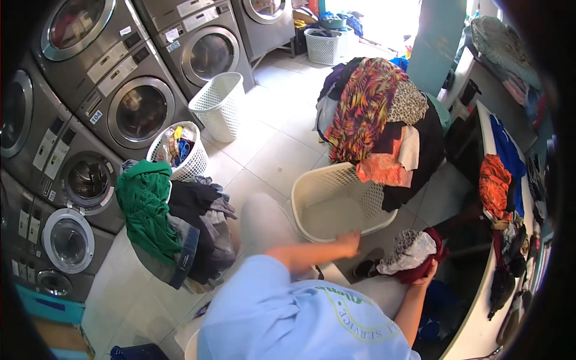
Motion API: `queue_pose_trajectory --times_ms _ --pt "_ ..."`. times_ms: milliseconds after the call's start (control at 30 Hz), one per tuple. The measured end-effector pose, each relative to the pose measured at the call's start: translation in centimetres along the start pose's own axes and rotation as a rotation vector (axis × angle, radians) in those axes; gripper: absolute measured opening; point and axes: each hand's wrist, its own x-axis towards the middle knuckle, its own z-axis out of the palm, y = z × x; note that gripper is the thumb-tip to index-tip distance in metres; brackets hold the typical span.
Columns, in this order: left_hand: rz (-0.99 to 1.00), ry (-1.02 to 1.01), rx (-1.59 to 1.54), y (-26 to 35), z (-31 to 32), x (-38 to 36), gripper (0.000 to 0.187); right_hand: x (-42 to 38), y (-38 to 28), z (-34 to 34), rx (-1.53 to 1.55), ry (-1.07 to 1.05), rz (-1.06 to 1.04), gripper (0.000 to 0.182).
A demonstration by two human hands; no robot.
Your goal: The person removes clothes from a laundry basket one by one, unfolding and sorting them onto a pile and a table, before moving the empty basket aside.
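My right hand (426, 277) is closed round a dark red garment (425, 255). A white and grey patterned piece of clothing (410, 252) is bunched against it, beside my right leg. My left hand (348, 245) reaches across my lap at the near rim of a cream laundry basket (298, 210), with nothing in it and its fingers looking apart, though slightly blurred. The basket's visible floor is bare. Just beyond it rises a big heap of clothes with an orange and black leaf-print cloth (369, 105), a leopard-print piece (408, 103) and coral cloth (384, 165) hanging over the rim.
To my left, a clothes pile with a green garment (147, 201) stands near a white basket (195, 159) of small items. A tall white basket (223, 108) is farther off. Dryers (142, 111) line the left; one round door (67, 241) hangs open. Clothes-laden shelving (480, 288) borders my right.
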Motion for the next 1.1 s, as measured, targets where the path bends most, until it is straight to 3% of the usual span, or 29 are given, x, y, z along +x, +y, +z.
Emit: queue_pose_trajectory --times_ms 100,167,233,267,300,367,433,533,600,667,733,767,833,967,1033,1100 --pt "0.16 -0.083 -0.06 -3.2 2.4 2.8 0.057 -0.7 -0.3 0.4 -0.002 -0.043 0.032 0.068" --pt "0.135 -0.227 -0.07 -5.0 1.0 3.8 0.042 -1.4 -0.7 -0.1 -0.018 -0.055 0.022 0.067" --pt "0.021 -0.114 -0.119 -10.1 4.0 5.8 0.034 -2.1 -0.7 1.1 0.008 -0.071 0.007 0.068" --pt "-0.012 -0.287 0.022 -11.0 -0.5 4.9 0.03 -2.3 -0.6 1.8 0.037 -0.085 -0.008 0.068" --pt "0.032 -0.242 0.103 -13.7 -1.9 4.3 0.03 -2.1 -0.4 1.9 0.045 -0.087 -0.01 0.068" --pt "-0.286 -0.424 0.365 -16.5 -5.9 3.5 0.036 -1.8 -0.4 1.9 0.056 -0.118 -0.006 0.069" --pt "-0.466 -0.687 0.366 -19.5 -9.1 3.4 0.042 -1.1 -0.2 1.2 0.065 -0.083 -0.004 0.069" --pt "-0.555 -0.84 0.645 -15.2 -14.2 0.9 0.056 -0.4 0.2 1.6 0.048 -0.074 0.02 0.07" --pt "-0.197 -0.778 0.371 -13.9 -11.3 0.4 0.076 -0.4 0.4 2.1 0.044 -0.084 0.03 0.069" --pt "0.041 -0.571 -0.16 -10.9 -6.2 -0.3 0.106 -0.3 0.3 2.3 0.028 -0.083 0.037 0.069" --pt "-0.207 -0.383 -0.197 -6.5 -2.8 -0.7 0.092 -0.4 0.2 1.8 0.012 -0.072 0.041 0.069" --pt "-0.216 -0.386 -0.208 -5.7 -2.8 -1.3 0.092 -0.3 0.1 1.3 0.011 -0.025 0.038 0.069" --pt "-0.231 -0.254 0.125 -5.1 -3.3 -1.7 0.07 0.0 -0.1 0.4 -0.005 -0.039 0.022 0.067" --pt "-0.223 -0.309 -0.069 -8.4 -4.4 -0.2 0.063 -0.2 -0.2 -0.7 -0.001 -0.05 0.024 0.065" --pt "-0.248 -0.209 -0.062 -11.7 -3.6 1.8 0.059 0.0 -0.2 -0.6 -0.03 -0.057 -0.035 0.063" --pt "-0.448 -0.157 0.062 -14.2 -6.8 3.7 0.055 0.2 0.1 -0.6 -0.037 -0.044 -0.012 0.064"
